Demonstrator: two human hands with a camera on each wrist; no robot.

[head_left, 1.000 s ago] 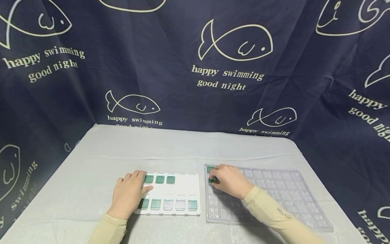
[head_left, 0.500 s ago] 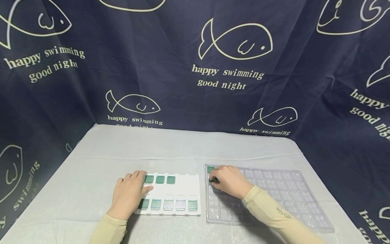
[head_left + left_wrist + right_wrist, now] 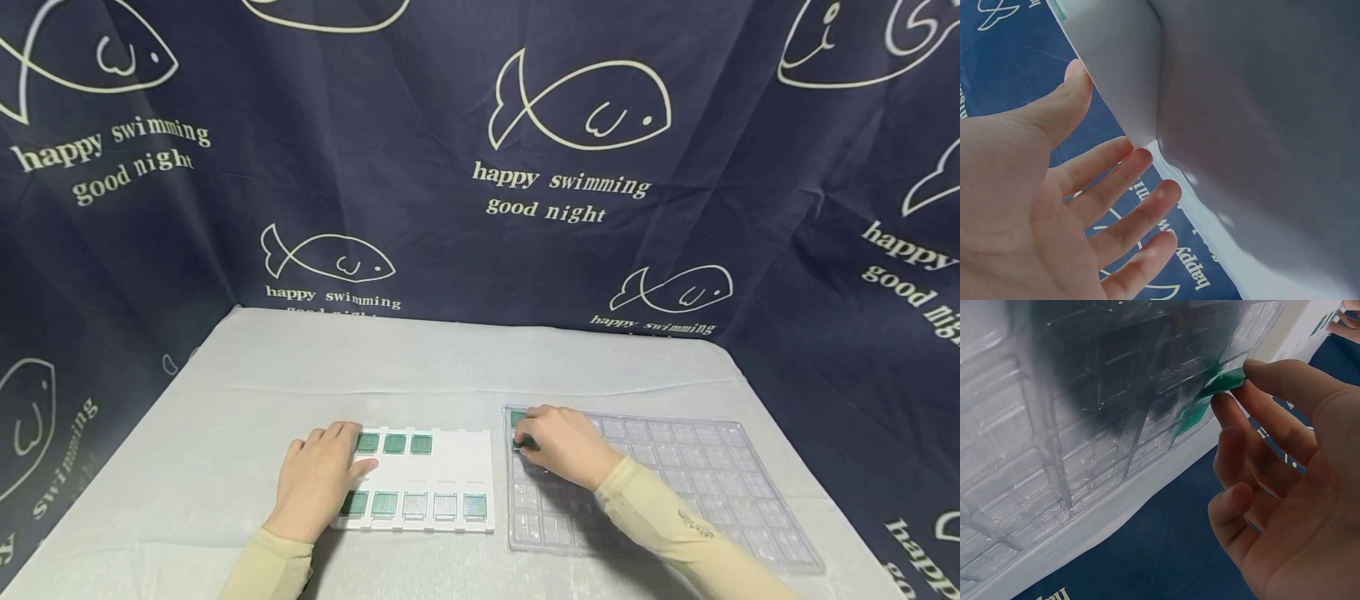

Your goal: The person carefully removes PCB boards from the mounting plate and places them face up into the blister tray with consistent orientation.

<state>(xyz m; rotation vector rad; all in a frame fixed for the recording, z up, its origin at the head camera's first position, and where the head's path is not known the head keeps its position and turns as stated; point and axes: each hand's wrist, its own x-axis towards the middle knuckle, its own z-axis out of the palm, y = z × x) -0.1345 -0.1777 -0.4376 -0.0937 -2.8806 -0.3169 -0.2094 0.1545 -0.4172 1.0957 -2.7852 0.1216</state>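
Observation:
My right hand (image 3: 562,442) pinches a small green circuit board (image 3: 1227,381) between thumb and fingers. It is at the far left column of a clear plastic compartment tray (image 3: 705,492), the board tilted over a cell. Another green board (image 3: 517,417) lies in the corner cell just beyond it. My left hand (image 3: 315,483) rests on the left end of a white holder (image 3: 457,467), thumb lying across its top. In the left wrist view its fingers look spread and nearly straight. Several green boards (image 3: 394,443) sit in the holder's far row, and several more (image 3: 385,504) line the near row.
Both the holder and the tray lie on a white-covered table (image 3: 420,358), with a narrow gap between them. A dark blue curtain (image 3: 435,167) with fish drawings and lettering hangs behind and at the sides.
My right hand stays over the same tray cell with the board, its tilt shifting slightly. The left hand and the holder keep their places.

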